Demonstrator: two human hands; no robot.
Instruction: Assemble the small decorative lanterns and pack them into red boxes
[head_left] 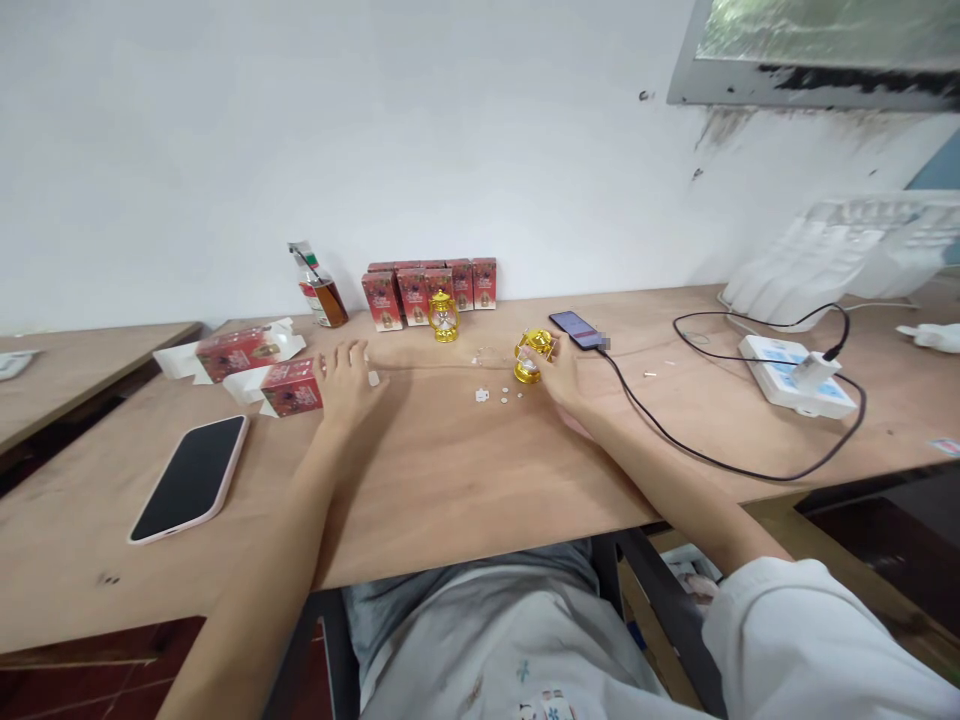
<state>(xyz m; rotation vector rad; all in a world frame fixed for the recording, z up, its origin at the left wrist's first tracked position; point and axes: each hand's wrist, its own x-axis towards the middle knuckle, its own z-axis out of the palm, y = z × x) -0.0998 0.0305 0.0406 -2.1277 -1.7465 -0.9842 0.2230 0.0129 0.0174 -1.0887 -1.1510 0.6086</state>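
Observation:
My right hand [559, 375] is closed around a small gold lantern [529, 370], which tilts slightly just over the table. My left hand [349, 385] is at the right end of a red box [292, 388], fingers apart and thumb off to the side. Whether the fingers touch this box I cannot tell. Close to the left thumb is a small white piece [373, 379]. Between my hands lie a white tab-like part [482, 395] and several tiny white discs [505, 391]. Another gold lantern [443, 318] stands upright farther back.
Red boxes [412, 297] line the wall beside a bottle of brown liquid [326, 300]. A second open-flapped box [236, 352] lies left. Two phones rest here, one pink-edged [191, 480], one cabled [577, 330]. The black cable [675, 435] loops to a white power strip [795, 375].

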